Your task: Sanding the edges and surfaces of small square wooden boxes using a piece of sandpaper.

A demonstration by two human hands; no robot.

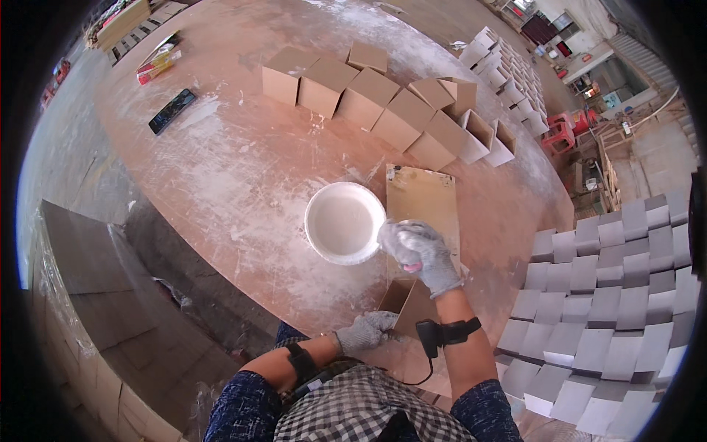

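My left hand, in a grey knit glove, is closed on the side of a brown cardboard box at the near part of the table. In a matching glove, my right hand is closed just right of a white round bowl. A bit of pink shows at its palm; what it grips is hidden. Pale, whitish stuff fills the inside of the bowl. Beneath the right hand lies a flat tan board, stained along its far edge.
Several brown boxes stand in rows farther back on the dusted table. A phone and a red-yellow packet lie at far left. Stacked grey-white blocks rise at right, wrapped cartons at left. A red stool stands beyond.
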